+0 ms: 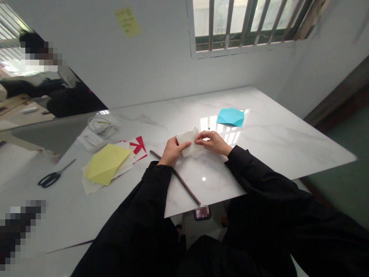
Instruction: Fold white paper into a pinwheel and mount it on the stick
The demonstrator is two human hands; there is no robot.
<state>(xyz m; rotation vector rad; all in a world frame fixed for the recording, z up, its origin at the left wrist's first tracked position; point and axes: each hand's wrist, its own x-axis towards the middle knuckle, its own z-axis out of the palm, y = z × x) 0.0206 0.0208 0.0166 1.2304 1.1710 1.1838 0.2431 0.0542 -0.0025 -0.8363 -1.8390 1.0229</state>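
A white piece of paper is held up just above the marble-patterned table. My left hand grips its left side, thumb laid across the front. At its right edge, my right hand pinches the paper between thumb and fingertips. A thin brown stick lies slantwise on the table, partly under my left wrist. Beyond my right hand rests a folded blue paper. Two tiny dark bits sit on the table behind the white paper.
Left of my hands lie yellow paper over white sheets, red paper pieces, black-handled scissors and a white power strip with a coiled cable. A yellow note is on the wall. A person sits at far left.
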